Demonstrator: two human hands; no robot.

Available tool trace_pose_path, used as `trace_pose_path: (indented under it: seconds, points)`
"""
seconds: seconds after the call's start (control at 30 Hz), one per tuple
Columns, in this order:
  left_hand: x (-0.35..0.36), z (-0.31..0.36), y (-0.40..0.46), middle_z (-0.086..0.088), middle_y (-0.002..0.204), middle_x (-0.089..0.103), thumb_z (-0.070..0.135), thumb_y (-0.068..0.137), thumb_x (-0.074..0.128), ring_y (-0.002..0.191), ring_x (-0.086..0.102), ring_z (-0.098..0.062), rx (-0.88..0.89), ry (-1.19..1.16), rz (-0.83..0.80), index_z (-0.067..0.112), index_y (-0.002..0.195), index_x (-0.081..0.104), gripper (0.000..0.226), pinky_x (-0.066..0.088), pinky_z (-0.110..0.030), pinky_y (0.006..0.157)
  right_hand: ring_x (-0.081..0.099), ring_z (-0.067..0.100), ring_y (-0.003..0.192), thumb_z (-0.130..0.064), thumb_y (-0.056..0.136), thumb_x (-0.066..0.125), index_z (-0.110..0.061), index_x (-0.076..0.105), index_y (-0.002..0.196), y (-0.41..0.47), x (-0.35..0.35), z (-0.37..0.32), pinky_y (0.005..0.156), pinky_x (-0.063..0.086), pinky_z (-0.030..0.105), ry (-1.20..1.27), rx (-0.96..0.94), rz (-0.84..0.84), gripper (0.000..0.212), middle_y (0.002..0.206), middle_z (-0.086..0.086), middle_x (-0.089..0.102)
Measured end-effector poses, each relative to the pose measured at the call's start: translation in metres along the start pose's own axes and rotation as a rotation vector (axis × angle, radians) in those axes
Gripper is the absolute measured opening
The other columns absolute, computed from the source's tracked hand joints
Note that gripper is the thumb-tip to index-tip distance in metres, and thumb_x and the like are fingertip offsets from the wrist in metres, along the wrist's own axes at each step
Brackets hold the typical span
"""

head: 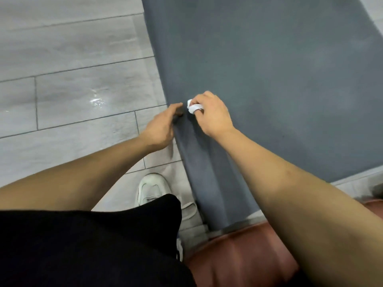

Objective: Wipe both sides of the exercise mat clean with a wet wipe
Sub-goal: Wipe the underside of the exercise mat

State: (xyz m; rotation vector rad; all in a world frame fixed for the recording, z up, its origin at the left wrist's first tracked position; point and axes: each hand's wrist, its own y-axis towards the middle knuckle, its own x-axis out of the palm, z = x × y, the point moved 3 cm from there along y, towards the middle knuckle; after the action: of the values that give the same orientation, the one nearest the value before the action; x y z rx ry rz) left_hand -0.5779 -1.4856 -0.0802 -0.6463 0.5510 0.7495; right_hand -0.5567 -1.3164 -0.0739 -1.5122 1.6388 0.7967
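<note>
The gray mat [259,79] lies spread on the floor [72,59], and its near end runs up toward a brown seat [238,255]. The left hand [159,129] grips the mat's left edge, with its fingers curled round it. The right hand [211,112] holds a bunched white wipe [193,107], with its fingers clamped on it, and presses it on the mat just beside that edge. To do this well, I think the left hand should hold the edge tight so the mat stays flat, while the wipe rubs in long, firm strokes that overlap.
</note>
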Motion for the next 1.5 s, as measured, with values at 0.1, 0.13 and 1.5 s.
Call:
trace_pose_path:
  seconds: [0.1,0.13,1.5]
  points:
    - [-0.005,-0.016,0.010,-0.001,0.136,0.065,-0.008,0.093,0.042,0.113,0.063,-0.026,-0.097,-0.051,0.028,0.016,0.156,0.033,0.067,0.046,-0.037,0.104,0.056,0.031,0.097,-0.019,0.091,0.053,-0.018,0.070,0.100,-0.005,0.032,-0.012,0.078,0.043,0.038,-0.129,-0.131,-0.211,0.020,0.102,0.009,0.058]
    - [-0.004,-0.020,0.011,-0.002,0.135,0.065,-0.007,0.094,0.043,0.112,0.063,-0.027,-0.110,-0.038,0.018,0.016,0.155,0.034,0.067,0.046,-0.036,0.103,0.055,0.031,0.097,-0.018,0.091,0.052,-0.016,0.070,0.101,-0.015,0.040,-0.015,0.077,0.041,0.037,-0.148,-0.171,-0.252,0.020,0.102,0.010,0.058]
    - [0.032,-0.007,-0.006,-0.010,0.139,0.041,0.022,0.085,0.080,0.120,0.056,-0.034,-0.173,-0.043,0.224,0.016,0.139,0.051,0.062,0.044,-0.043,0.109,0.049,0.009,0.086,-0.014,0.085,0.047,-0.029,0.060,0.093,-0.130,-0.028,0.048,0.075,0.041,0.026,0.120,0.122,-0.114,0.021,0.086,-0.019,0.050]
